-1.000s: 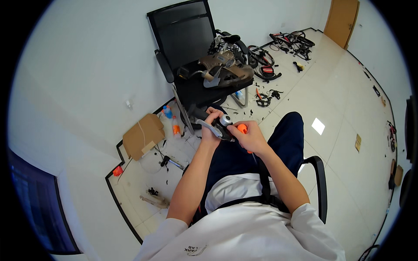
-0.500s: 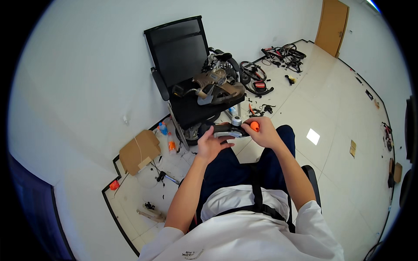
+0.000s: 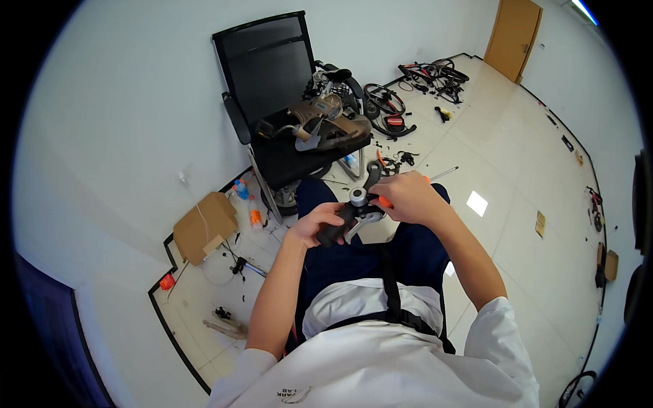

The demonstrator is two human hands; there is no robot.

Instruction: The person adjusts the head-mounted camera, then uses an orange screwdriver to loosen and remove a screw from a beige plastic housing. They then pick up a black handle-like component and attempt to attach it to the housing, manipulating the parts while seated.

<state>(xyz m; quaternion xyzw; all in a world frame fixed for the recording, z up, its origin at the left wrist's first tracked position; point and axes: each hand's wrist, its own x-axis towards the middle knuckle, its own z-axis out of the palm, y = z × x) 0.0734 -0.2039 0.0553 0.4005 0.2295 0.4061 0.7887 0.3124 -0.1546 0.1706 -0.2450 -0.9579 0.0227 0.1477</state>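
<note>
Brake lever part: black grip with a silver round clamp and a silver lever blade, held over the person's lap, in front of the chest, between both hands.
Left hand: fingers wrapped around the black grip end, closed on it; thumb side faces up.
Right hand: fingers curled narrow around an orange-handled tool, only a bit of orange shows at the fist and beyond it; the tool tip meets the part near the silver clamp, exact contact point hidden by the fingers.
Hands relative: just beside each other, the part bridges them.
Black stub: sticks up from the part above the clamp, tilted slightly right.
Office chair: black, directly ahead of the knees, back against the white wall.
On the chair seat: brown and silver bike component, lying flat, well apart from the hands.
Floor: light tiles, bike wheels and frame pieces scattered behind the chair toward the wooden door.
Left side of floor: cardboard box near the wall, small bottles beside it, a few loose tools further down.
Clothing: white shirt, dark trousers, black strap across the chest.
</note>
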